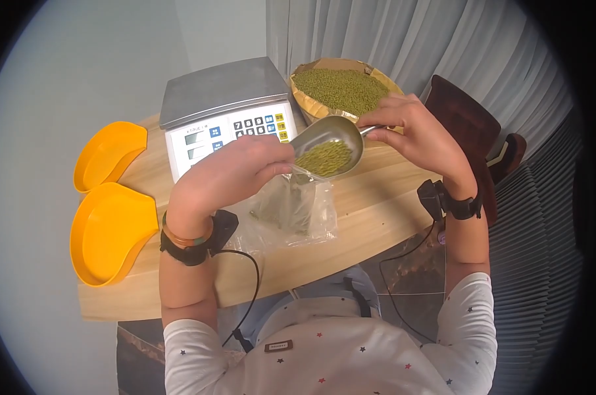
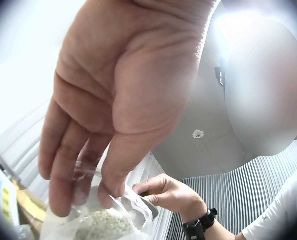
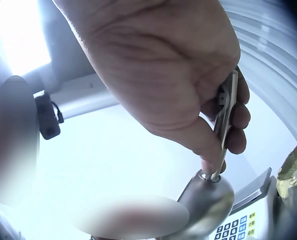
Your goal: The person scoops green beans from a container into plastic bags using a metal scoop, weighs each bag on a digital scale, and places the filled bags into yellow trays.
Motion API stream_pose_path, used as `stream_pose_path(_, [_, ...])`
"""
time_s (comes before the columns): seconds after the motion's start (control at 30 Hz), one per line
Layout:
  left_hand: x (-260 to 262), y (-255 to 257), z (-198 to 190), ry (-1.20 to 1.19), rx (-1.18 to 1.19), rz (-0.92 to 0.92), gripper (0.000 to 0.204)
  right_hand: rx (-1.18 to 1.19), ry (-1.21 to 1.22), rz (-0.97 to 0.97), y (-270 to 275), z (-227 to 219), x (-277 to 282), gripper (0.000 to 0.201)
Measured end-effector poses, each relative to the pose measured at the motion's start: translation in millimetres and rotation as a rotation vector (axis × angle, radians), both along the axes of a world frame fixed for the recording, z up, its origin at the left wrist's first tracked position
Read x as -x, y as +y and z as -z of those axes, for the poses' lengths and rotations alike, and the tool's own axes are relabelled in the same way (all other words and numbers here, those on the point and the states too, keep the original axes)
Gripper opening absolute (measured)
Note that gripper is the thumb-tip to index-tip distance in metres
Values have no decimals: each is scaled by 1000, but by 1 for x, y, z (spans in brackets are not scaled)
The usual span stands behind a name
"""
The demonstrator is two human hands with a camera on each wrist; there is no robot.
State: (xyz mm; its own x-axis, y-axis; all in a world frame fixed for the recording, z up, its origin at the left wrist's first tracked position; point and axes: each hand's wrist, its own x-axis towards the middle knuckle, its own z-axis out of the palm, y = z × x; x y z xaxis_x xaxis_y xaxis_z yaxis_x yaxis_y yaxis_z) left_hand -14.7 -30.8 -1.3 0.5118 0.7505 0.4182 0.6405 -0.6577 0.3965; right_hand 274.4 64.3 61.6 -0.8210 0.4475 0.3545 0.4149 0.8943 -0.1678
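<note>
My right hand (image 1: pixel 422 135) grips the handle of a metal scoop (image 1: pixel 352 126), thumb and fingers wrapped round it in the right wrist view. Green mung beans (image 1: pixel 325 158) lie in the scoop's bowl, which tilts down toward a clear plastic bag (image 1: pixel 297 207). Between thumb and fingers, my left hand (image 1: pixel 235 168) pinches the bag's top edge. The scoop's lip overlaps the bag's mouth in the head view. Beans show through the bag (image 2: pixel 101 225) in the left wrist view, just under the left fingertips.
A digital scale (image 1: pixel 225 89) stands behind the left hand. A paper-lined sack of mung beans (image 1: pixel 341 89) is at the back right. Two yellow trays (image 1: pixel 110 155) (image 1: pixel 114 234) lie at the table's left side. A dark red chair (image 1: pixel 462 112) stands right of the wooden table (image 1: pixel 377 204).
</note>
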Motion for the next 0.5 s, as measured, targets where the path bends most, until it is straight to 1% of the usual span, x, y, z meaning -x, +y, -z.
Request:
stream_pose_path(0.03, [0,0,1,-15,-1,-2,12,-136,-38,9,-7,-1,4,22])
stream_pose_path(0.07, [-1,1,2,-12,-1,3,12,-136,-35,14,-13,-2,7,22])
stream_pose_path(0.13, [0,2,4,-28,-21,4,12,-279,-40,5,-23,-2,13,21])
stream_pose_path(0.17, [0,1,2,-26,-21,10,12,-309,-46,8,-28,-4,15,21])
stream_pose_path(0.27, [-1,0,-1,23,12,4,12,-306,-32,24,-34,-6,13,21])
stream_pose_path(0.4, [-1,4,0,-25,6,32,11,-237,-14,64,-23,-12,-9,22])
stream_pose_path(0.47, [-3,3,-5,-40,-12,47,11,-77,106,101,-10,-15,-23,21])
stream_pose_path(0.5, [-4,0,-10,-44,24,14,9,-44,104,163,-5,-19,-30,20])
